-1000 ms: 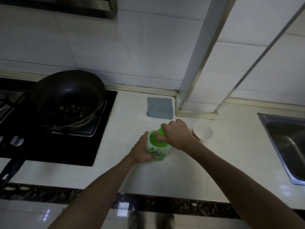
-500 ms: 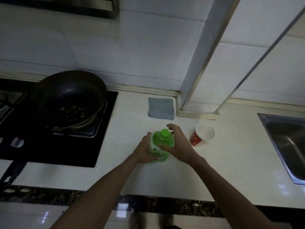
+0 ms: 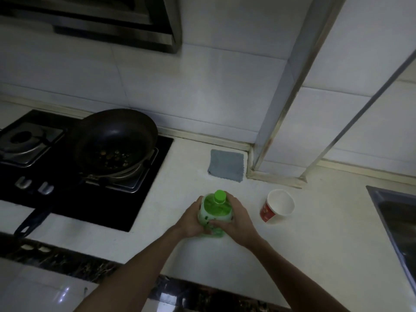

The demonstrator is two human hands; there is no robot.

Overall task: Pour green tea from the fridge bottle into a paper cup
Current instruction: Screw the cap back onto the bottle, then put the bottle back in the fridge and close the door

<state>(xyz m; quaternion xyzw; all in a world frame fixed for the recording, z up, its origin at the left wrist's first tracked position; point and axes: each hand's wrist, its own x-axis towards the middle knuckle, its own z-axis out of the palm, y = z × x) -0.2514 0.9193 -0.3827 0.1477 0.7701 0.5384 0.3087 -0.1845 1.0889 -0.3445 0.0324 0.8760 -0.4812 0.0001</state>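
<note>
Left hand [image 3: 191, 221] and right hand [image 3: 238, 219] each wrap curled fingers round the green tea bottle [image 3: 215, 210]. It stands upright between the palms, with the left fingers at its 9 o'clock and the right at its 3 o'clock. The cap [image 3: 220, 196] is on, so the sound course is judged to be one hand bracing the body while the other unscrews it before any tilt. The paper cup [image 3: 280, 204] stands apart at the bottle's 3 o'clock, on the counter [image 3: 292, 255].

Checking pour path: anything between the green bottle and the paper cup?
Head view: only the right hand, which grips the green bottle on the cup side. Past it, bare white counter up to the paper cup.
</note>
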